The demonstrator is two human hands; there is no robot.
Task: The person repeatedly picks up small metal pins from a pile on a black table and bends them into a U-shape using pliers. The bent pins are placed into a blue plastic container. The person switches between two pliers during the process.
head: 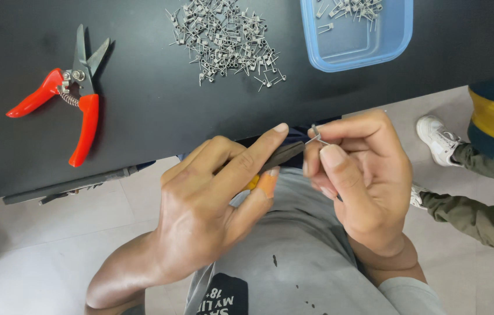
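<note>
Pinching a small wire spring (317, 137), right hand (361, 186) meets left hand's (212, 216) pliers (282, 156) grip.

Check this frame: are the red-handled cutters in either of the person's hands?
No, the red-handled cutters lie alone on the black table, while the left hand holds a dark tool.

Left hand (212, 201) and right hand (361, 175) seemingly pinched shut.

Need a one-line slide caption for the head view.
Left hand grips a dark tool against a small wire coil pinched in the right hand, below a black table.
</note>
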